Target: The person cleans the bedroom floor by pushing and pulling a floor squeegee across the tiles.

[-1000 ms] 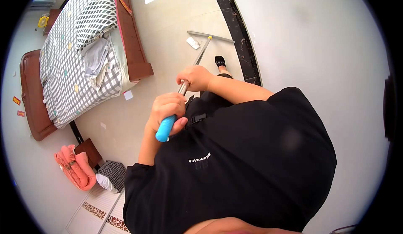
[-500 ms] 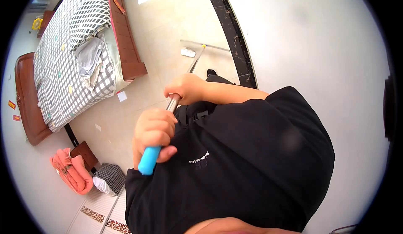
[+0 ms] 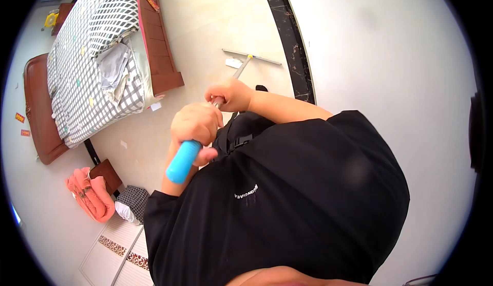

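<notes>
- Gripped T-bar floor squeegee (image 3: 239,71) with 2 hands: wrapped left hand (image 3: 196,124) around blue handle grip (image 3: 183,163), leaving grip end exposed; closed right hand (image 3: 234,94) around metal pole, nearer to crossbar (image 3: 264,60).
- Set crossbar low over tiled floor (image 3: 215,19), beyond both hands, with 1 end near black marble skirting (image 3: 294,44); could not confirm full blade contact.
- Judged floor work as under way, not finished: had 1 white paper scrap (image 3: 232,63) just beside crossbar, on pole side; could not tell whether touching.
- Found 2 more pieces lying well apart from crossbar: white paper square (image 3: 155,107) at bed corner and small pale scrap (image 3: 124,144) farther back.
- Noted as limits to crossbar travel: wooden bed frame (image 3: 156,39) on left, skirting and white wall (image 3: 380,55) on right, black shoe (image 3: 261,88) near pole.
- Observed also: gray cloth (image 3: 113,68) on bed, coral quilt bundle (image 3: 91,196) beside checked hamper (image 3: 134,197).
</notes>
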